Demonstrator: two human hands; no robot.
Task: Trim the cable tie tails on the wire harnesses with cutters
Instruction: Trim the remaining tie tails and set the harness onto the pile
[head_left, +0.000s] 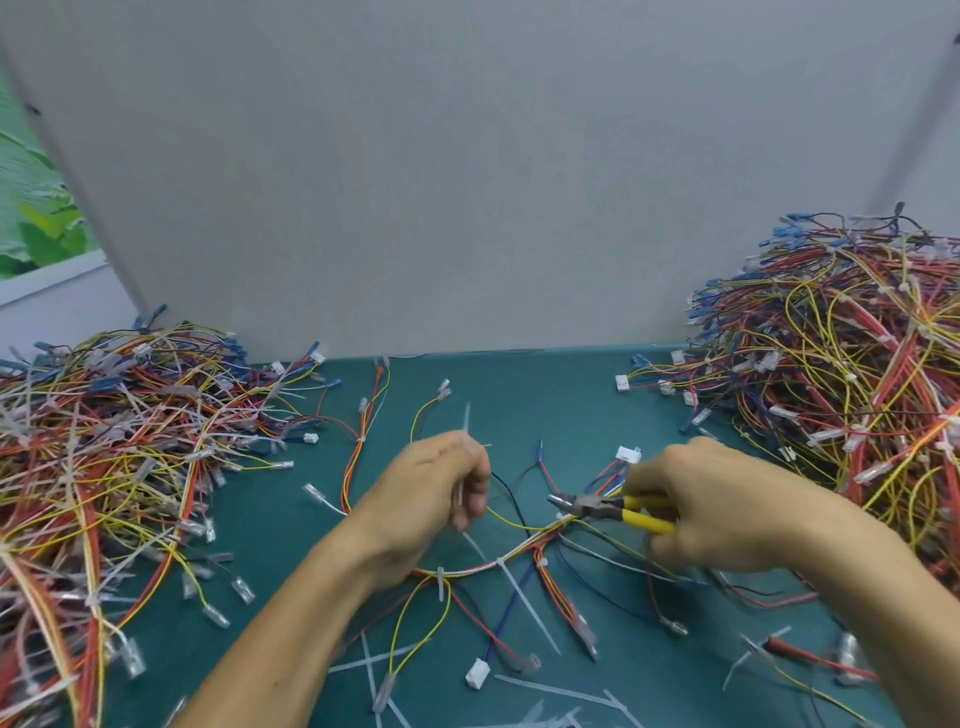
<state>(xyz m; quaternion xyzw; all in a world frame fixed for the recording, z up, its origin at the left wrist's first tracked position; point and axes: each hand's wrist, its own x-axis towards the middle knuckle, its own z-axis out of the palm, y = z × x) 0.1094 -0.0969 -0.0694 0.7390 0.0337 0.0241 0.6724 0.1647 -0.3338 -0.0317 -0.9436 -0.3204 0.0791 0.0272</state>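
Cut tails (550, 688), white and thin, lie scattered along the bottom edge of the frame on the green table (519, 395), next to a small white connector (477, 674). Both bare forearms reach up from the lower edge toward the middle.

The left hand (431, 499), centre-left, has its fingers curled round a white tie strip (466, 421). One end of the strip sticks up above the fist and the other shows just below it. The right hand (717, 514), centre-right, grips the yellow handles of the cutters (597, 506). Their dark nose points toward the left of the frame and sits just beside a white tie on the wire harness (498, 564). Whether the blades are apart is too small to tell.

That harness of red, yellow, white, blue and black wires curves across the table below and between the two hands. A long untrimmed cable tie tail (524, 603) slants down from it toward the lower middle of the frame, and a shorter tie stands on the bundle under the left wrist.

A low tangled pile of harnesses (104, 441) with many white tails fills the left side. A taller heap (857, 374) rises at the right edge. A plain grey panel (467, 182) stands behind the table across the upper frame.
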